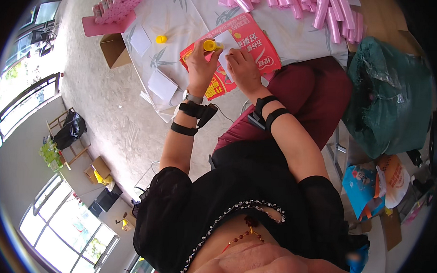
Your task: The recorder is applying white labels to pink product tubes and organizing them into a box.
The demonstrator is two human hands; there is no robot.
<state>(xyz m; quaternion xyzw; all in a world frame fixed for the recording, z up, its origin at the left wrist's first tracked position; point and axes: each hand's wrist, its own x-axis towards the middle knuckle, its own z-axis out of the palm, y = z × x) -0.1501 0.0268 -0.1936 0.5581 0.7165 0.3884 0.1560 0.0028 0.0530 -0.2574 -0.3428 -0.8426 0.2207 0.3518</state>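
My left hand (201, 62) is closed round a yellow glue stick (210, 45), its round end turned up. Fingers of my right hand (243, 68) are bent and pressed together on a sheet of white paper (225, 39), seeming to grip it. Under both hands lies a flat red printed cardboard piece (267, 51), with the paper on top of it. The glue stick is at the paper's left edge, and whether it touches the paper cannot be told. Left of my left hand, a small yellow cap (161, 39) sits on the tablecloth.
White paper stacks (162, 85) lie at the table's left edge, with more white sheets (141, 40) beyond. Pink rolled packets (336, 15) are heaped at the far right, and a pink box of rolls (109, 24) stands far left. A green sack (390, 99) is on the right.
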